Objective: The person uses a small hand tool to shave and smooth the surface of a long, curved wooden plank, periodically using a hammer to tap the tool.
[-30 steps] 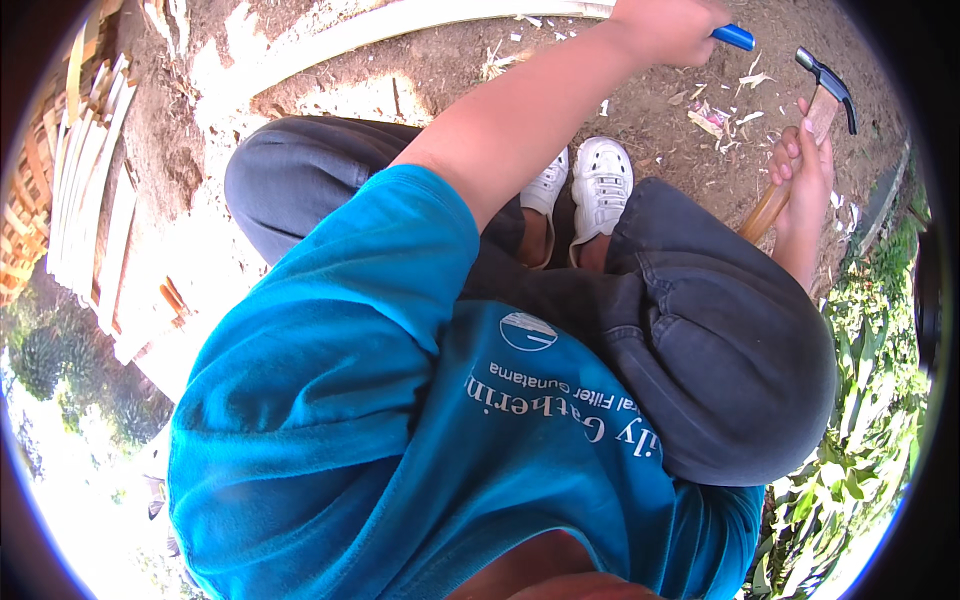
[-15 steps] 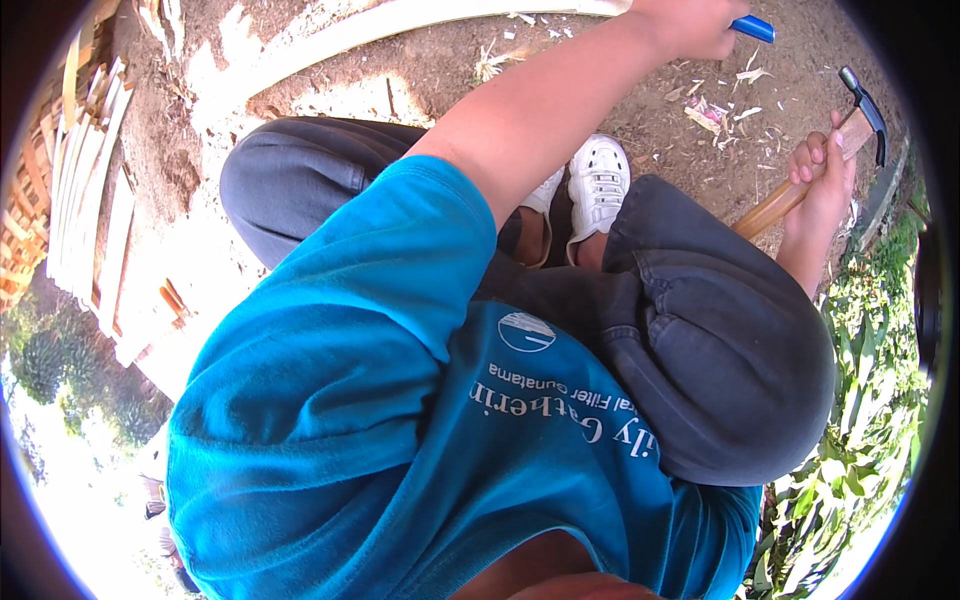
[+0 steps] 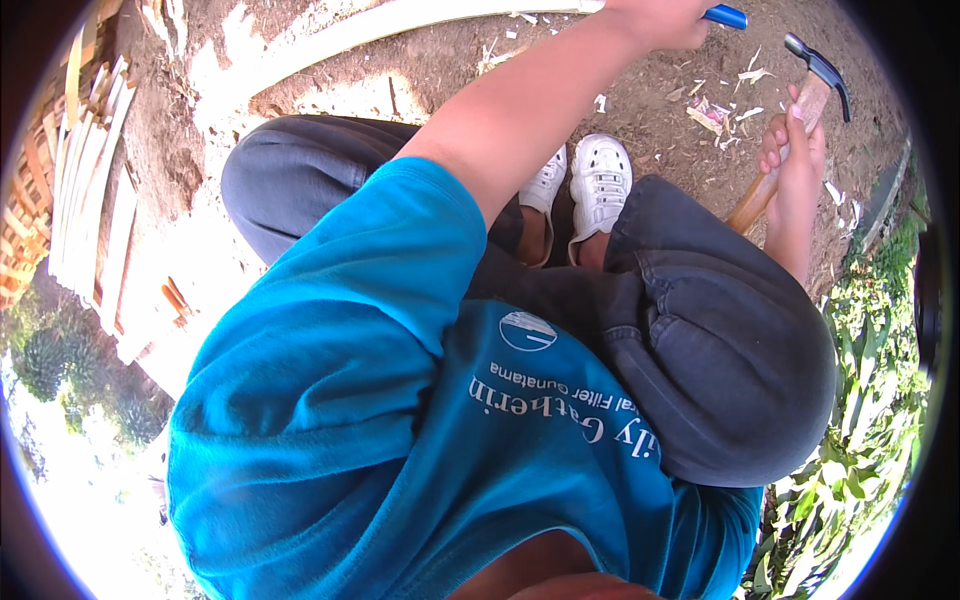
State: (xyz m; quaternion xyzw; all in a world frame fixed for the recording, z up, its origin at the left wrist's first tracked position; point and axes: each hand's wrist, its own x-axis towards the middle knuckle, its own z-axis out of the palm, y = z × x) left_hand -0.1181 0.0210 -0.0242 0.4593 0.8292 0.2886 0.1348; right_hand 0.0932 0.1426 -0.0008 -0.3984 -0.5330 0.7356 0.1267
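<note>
At the top edge, my left hand (image 3: 662,18) is closed around a blue cylindrical handle (image 3: 726,16), whose end sticks out on its right side. The rest of that tool is hidden by the fist and the picture's edge. My right hand (image 3: 796,152) grips the wooden shaft of a claw hammer (image 3: 814,95) beyond my right knee. The hammer's dark metal head points up and away, a short gap to the right of the blue handle. A long pale curved strip (image 3: 400,22), like split bamboo or wood, runs along the ground to my left hand.
I squat in white clogs (image 3: 602,180) on bare soil scattered with pale shavings (image 3: 750,75). Thin wooden slats (image 3: 90,190) lie at the far left beside woven strips (image 3: 25,210). Green leafy plants (image 3: 850,440) grow close to my right knee.
The hammer and my right hand have moved left and slightly up, nearer the blue handle. My left hand has shifted a little to the left with the handle.
</note>
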